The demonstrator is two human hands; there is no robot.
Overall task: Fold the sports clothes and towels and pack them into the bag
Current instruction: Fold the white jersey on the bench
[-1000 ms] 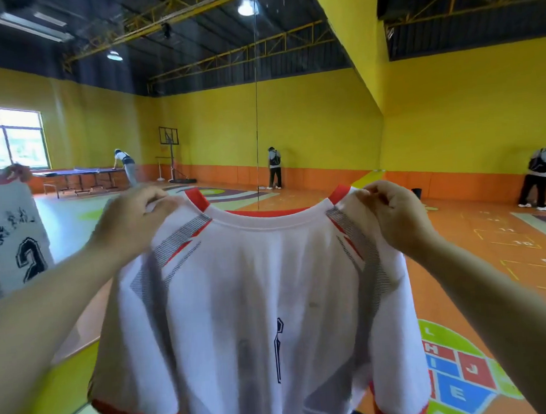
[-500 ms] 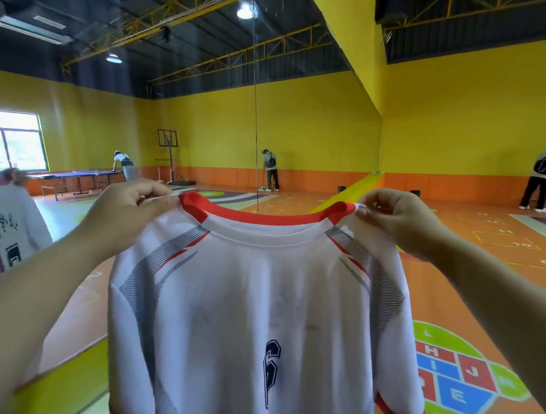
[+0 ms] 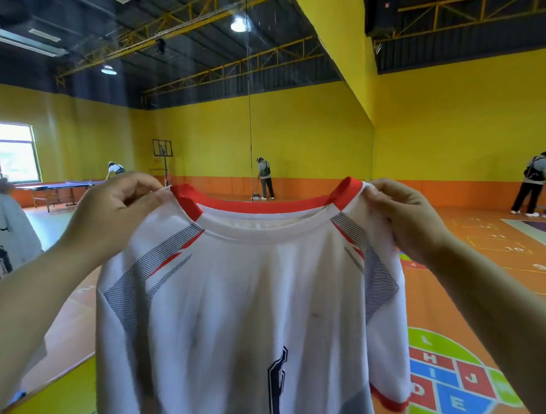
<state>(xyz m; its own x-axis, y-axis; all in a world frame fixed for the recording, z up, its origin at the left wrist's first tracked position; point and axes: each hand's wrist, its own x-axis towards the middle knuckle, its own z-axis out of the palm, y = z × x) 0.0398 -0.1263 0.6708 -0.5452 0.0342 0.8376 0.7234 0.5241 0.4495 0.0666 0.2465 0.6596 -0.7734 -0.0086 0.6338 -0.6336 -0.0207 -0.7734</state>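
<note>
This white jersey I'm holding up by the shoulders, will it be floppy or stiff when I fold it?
Probably floppy: the white jersey hangs in soft vertical folds below the shoulders. Likely light, since the left hand and right hand hold it up by pinches alone. Its thin, smooth-looking fabric may slip out of folds.

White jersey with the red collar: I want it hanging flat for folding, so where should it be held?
By the shoulder tops either side of the red collar, one hand from each outer side. The left hand and right hand pinch there, and the white jersey hangs spread and flat.
</note>
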